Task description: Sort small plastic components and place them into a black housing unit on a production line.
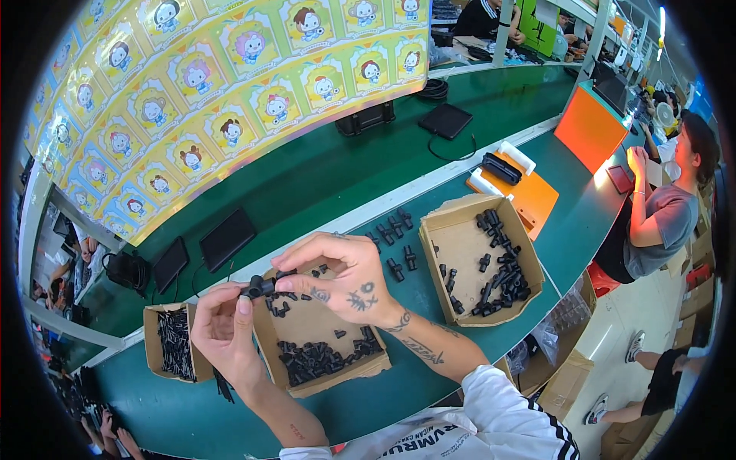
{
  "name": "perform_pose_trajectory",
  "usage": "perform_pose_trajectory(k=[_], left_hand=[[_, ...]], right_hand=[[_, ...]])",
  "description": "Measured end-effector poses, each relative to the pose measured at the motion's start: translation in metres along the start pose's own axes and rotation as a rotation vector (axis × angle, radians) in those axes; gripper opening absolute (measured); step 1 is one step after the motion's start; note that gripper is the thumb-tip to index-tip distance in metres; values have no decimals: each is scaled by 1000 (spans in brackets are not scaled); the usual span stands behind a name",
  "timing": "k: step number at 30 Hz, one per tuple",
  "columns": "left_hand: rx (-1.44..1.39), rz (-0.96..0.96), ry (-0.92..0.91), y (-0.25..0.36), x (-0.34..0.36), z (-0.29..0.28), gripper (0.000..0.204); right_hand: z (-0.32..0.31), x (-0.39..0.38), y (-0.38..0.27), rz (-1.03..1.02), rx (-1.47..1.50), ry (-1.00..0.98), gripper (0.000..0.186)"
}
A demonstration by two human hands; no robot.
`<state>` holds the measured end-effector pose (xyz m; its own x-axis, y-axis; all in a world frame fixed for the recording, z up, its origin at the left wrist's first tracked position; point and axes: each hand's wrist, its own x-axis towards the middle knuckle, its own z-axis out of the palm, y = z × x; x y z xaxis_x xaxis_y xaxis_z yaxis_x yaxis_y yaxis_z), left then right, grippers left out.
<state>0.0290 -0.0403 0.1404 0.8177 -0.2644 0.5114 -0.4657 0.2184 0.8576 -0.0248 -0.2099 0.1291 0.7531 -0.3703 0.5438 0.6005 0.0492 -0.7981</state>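
Note:
My left hand (230, 330) and my right hand (345, 284) pinch a small black tubular connector (261, 287) between them, raised over a cardboard box (267, 345) that holds many small black fittings (322, 356). To the left stands a narrower box (153, 320) of thin black pieces (175, 343). To the right, a second cardboard box (437, 299) holds more black connectors (498, 284), and several black connectors (395, 268) lie loose on the green worktop (383, 399) beside it.
An orange board (533, 199) with a black device lies beyond the right box. Tablets (226, 238) sit on the back shelf under a cartoon-printed sheet (230, 77). A co-worker (659, 222) is at the bench on the right; a person's legs (629, 391) show at lower right.

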Motion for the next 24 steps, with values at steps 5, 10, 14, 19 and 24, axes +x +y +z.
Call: perform_pose_trajectory(k=[5,10,14,19,24], left_hand=[[-12,-1,13,-1,0,-1,14],[-29,11,2,0,-2,6,14],[-21,-3,79,-2,-2,12,15],[-38,-16,97,-9,-1,8,15],[-278,-163,-11,-13,3,9,16]], right_hand=[[2,2,3,-18,129,-46,23],[2,1,5,-87,47,-30,23],[2,-3,5,-50,52,5,23],[3,3,9,-196,-120,16,22],[1,4,0,-485,-457,-21,26]])
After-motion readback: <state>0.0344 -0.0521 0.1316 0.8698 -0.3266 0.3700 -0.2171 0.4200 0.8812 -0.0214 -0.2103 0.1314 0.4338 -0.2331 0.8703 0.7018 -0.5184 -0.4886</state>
